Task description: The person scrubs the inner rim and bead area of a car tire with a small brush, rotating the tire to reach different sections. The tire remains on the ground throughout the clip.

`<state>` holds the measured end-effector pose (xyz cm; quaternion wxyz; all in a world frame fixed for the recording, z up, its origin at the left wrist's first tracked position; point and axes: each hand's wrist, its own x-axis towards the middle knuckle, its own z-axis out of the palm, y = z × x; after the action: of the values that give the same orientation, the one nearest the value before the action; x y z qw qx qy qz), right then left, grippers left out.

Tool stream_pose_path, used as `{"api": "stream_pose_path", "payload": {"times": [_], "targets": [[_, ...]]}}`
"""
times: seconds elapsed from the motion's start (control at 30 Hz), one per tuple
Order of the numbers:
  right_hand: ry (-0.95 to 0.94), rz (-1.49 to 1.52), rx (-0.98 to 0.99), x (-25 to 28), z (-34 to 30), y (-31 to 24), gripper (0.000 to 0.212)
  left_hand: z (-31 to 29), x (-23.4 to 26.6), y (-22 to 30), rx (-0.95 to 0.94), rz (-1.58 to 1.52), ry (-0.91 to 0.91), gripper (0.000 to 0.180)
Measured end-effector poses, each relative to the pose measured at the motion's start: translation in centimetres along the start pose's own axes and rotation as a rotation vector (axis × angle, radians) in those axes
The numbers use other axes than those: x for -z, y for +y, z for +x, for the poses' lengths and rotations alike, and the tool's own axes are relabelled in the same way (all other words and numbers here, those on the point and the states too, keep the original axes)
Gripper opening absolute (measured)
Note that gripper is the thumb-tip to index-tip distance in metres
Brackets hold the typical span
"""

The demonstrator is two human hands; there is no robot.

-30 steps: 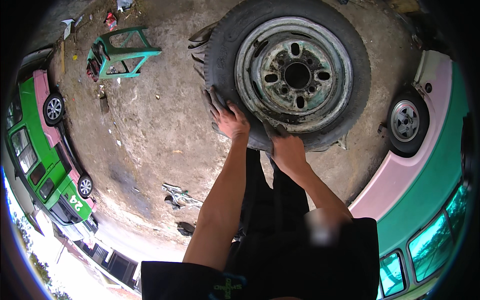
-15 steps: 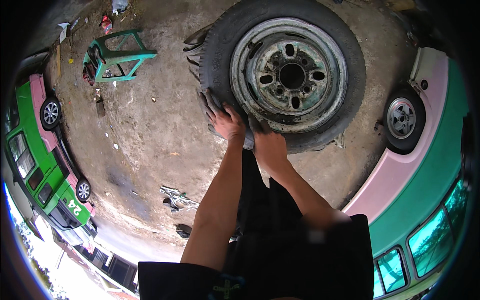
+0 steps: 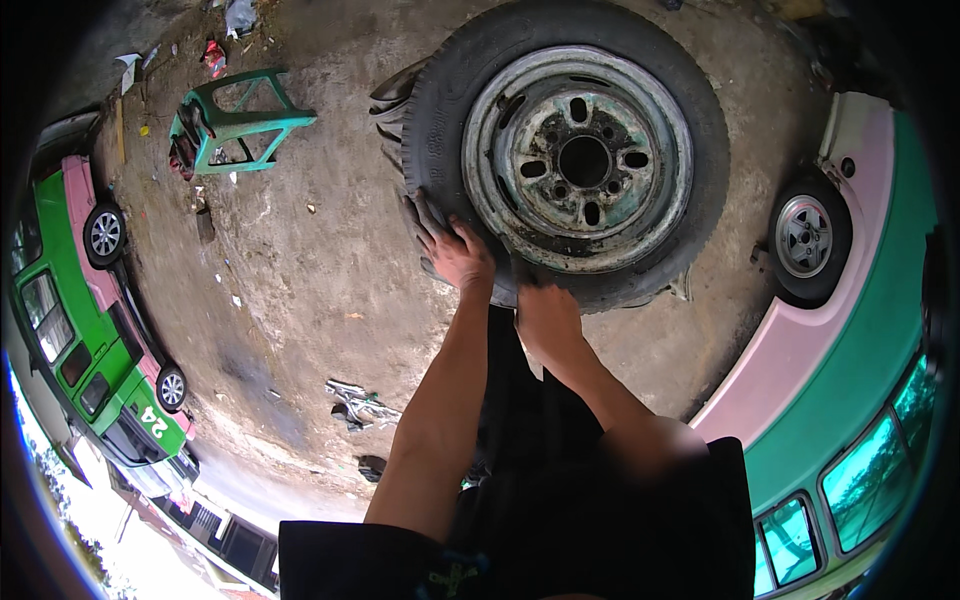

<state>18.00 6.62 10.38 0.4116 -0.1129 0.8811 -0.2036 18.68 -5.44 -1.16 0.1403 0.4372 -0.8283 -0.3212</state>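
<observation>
A black tire [image 3: 440,130] is mounted on a worn, rusty steel wheel rim [image 3: 480,185] with a round hole at its center. My left hand [image 3: 458,253] rests on the tire's near left edge, its darkened fingers spread over the tread and sidewall. Close beside it, at the tire's near edge, my right hand [image 3: 550,315] is curled, with one dark finger laid on the sidewall. What its other fingers hold, if anything, is hidden from view.
A green plastic stool [image 3: 245,120] stands far left, with dark red cloth against it. Metal tools [image 3: 360,405] lie on the dirt floor left of my legs. A green and pink van [image 3: 90,330] stands at left, a teal and pink vehicle [image 3: 800,360] at right. Litter [image 3: 240,17] lies far left.
My right hand has slid slightly toward me along the tire and its fingers have curled in more. My left hand keeps its place on the tire. The view has shifted a little.
</observation>
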Motion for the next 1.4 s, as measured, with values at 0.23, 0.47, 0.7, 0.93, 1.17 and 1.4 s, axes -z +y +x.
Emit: {"api": "stream_pose_path", "payload": {"times": [0.23, 0.47, 0.7, 0.93, 1.17, 1.4], "targets": [[0.239, 0.067, 0.192, -1.7, 0.6, 2.1, 0.060, 0.0, 0.1, 0.4, 0.015, 0.002, -0.016, 0.065], [0.225, 0.021, 0.156, -2.8, 0.0, 2.3, 0.068, -0.1, 0.2, 0.2, 0.000, 0.012, -0.006, 0.065], [0.138, 0.003, 0.064, -2.3, -0.2, 2.1, 0.066, -0.1, 0.3, 0.6, 0.007, 0.024, -0.002, 0.063], [0.199, 0.099, 0.135, -2.7, 0.2, 2.6, 0.058, 0.2, 0.1, 0.6, -0.031, 0.037, 0.023, 0.063], [0.258, 0.090, 0.202, -2.4, 0.8, 1.9, 0.057, -0.2, 0.0, 0.4, 0.031, 0.066, -0.004, 0.066], [0.062, 0.081, 0.072, -2.7, 0.8, 2.0, 0.050, -0.1, 0.0, 0.4, 0.012, 0.025, 0.009, 0.063]]}}
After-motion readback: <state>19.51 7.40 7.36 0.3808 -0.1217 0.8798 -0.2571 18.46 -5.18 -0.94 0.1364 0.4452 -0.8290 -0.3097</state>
